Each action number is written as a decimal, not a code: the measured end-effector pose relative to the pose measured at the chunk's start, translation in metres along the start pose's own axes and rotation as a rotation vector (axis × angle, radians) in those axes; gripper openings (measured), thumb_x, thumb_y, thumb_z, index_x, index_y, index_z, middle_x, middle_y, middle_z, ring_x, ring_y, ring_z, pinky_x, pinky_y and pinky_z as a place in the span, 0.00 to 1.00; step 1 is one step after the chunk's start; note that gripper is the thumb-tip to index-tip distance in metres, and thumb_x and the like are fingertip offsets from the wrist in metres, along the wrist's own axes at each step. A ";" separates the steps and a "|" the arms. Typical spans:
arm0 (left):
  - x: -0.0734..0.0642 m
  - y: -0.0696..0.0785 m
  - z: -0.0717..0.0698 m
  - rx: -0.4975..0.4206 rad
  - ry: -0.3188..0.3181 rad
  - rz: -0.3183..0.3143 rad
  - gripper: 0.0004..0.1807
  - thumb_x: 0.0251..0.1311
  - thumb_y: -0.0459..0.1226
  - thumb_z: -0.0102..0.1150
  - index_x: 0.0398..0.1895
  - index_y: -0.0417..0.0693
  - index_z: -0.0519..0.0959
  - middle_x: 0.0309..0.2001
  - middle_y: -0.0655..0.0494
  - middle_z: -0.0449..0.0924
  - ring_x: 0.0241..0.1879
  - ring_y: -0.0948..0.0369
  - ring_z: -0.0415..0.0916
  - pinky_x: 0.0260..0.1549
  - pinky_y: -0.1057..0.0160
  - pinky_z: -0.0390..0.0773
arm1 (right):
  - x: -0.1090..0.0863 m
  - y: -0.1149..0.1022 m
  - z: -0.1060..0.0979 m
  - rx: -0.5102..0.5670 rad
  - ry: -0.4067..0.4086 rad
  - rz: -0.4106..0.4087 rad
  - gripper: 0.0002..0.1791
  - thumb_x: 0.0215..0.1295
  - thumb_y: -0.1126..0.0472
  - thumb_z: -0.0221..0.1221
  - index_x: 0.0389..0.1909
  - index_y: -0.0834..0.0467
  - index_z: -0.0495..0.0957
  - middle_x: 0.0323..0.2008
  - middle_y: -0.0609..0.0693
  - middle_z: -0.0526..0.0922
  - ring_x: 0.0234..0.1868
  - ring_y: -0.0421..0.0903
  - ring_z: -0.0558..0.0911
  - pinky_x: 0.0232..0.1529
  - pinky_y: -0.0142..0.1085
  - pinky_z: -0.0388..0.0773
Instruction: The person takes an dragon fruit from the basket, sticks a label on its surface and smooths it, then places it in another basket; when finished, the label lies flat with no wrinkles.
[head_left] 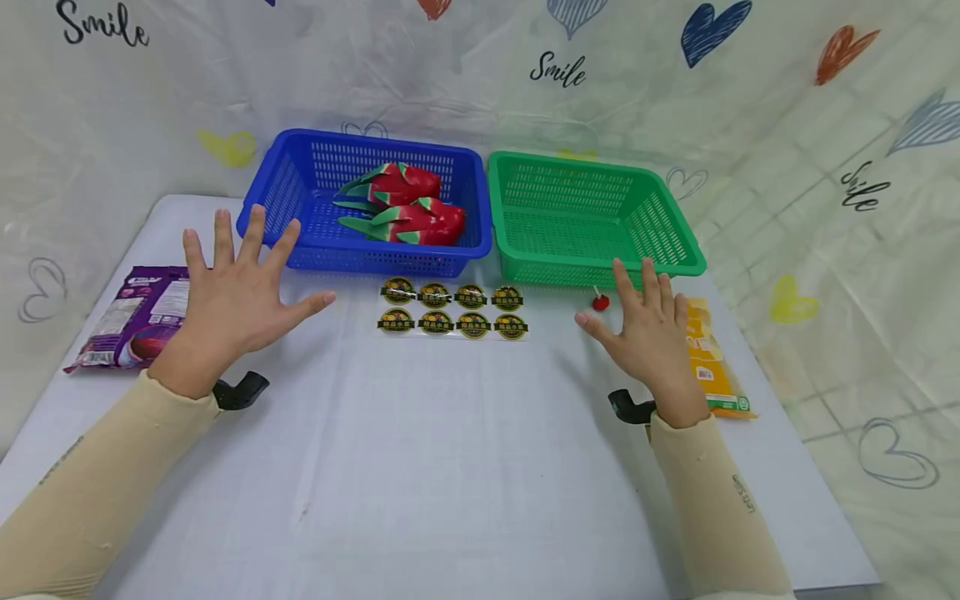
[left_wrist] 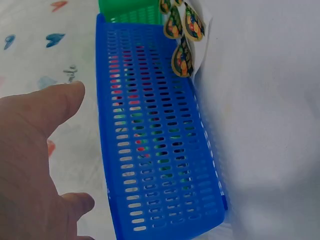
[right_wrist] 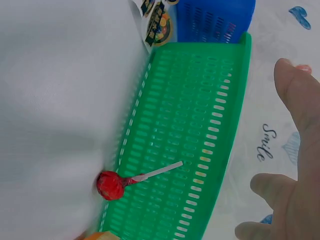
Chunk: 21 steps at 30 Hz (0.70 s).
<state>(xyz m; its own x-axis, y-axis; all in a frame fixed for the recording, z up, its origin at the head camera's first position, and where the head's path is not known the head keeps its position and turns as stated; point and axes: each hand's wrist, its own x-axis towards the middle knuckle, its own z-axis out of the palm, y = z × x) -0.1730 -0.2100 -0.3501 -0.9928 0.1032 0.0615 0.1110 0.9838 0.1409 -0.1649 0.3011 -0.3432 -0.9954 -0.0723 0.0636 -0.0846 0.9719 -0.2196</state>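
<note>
And there they were, both hands up over the white table [head_left: 450, 467]! The left hand [head_left: 228, 308] fanned its fingers wide near the purple packet [head_left: 135, 321] and the blue basket [head_left: 360, 260], where two red dragon fruits [head_left: 431, 221] lay; the right hand [head_left: 648, 342], also spread, hovered by the yellow packet [head_left: 708, 358], the red lollipop [head_left: 600, 302] sitting just beside the green basket [head_left: 558, 268].

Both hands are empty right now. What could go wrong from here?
The red lollipop lies close to the right hand; a careless reach might knock it away. The sticker sheet lies just in front of the blue basket, so pulling that nearer could crease it. Lifting one dragon fruit may drag its close neighbour.
</note>
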 end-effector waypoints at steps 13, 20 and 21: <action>-0.007 0.010 0.014 -0.169 0.078 0.062 0.53 0.65 0.70 0.53 0.85 0.59 0.47 0.85 0.40 0.38 0.83 0.34 0.37 0.75 0.24 0.41 | 0.029 -0.013 -0.006 0.014 0.036 -0.048 0.56 0.68 0.24 0.52 0.85 0.47 0.41 0.82 0.68 0.47 0.78 0.74 0.56 0.75 0.72 0.49; 0.000 0.018 0.030 -0.364 0.213 0.224 0.38 0.65 0.50 0.69 0.75 0.50 0.68 0.72 0.39 0.66 0.71 0.38 0.62 0.66 0.31 0.64 | 0.066 -0.042 -0.012 0.004 -0.002 -0.076 0.53 0.70 0.25 0.50 0.84 0.51 0.48 0.77 0.69 0.61 0.74 0.70 0.66 0.67 0.69 0.68; 0.002 0.020 0.033 -0.410 0.213 0.236 0.35 0.65 0.49 0.69 0.72 0.48 0.70 0.70 0.39 0.68 0.70 0.39 0.64 0.67 0.33 0.65 | 0.073 -0.047 -0.012 0.001 -0.007 -0.080 0.52 0.71 0.25 0.50 0.84 0.51 0.49 0.77 0.68 0.62 0.74 0.70 0.67 0.66 0.69 0.69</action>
<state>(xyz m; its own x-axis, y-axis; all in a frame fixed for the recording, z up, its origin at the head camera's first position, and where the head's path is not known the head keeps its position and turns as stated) -0.1739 -0.1858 -0.3794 -0.9122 0.2410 0.3315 0.3815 0.7949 0.4717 -0.2326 0.2527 -0.3160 -0.9857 -0.1515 0.0739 -0.1642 0.9626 -0.2155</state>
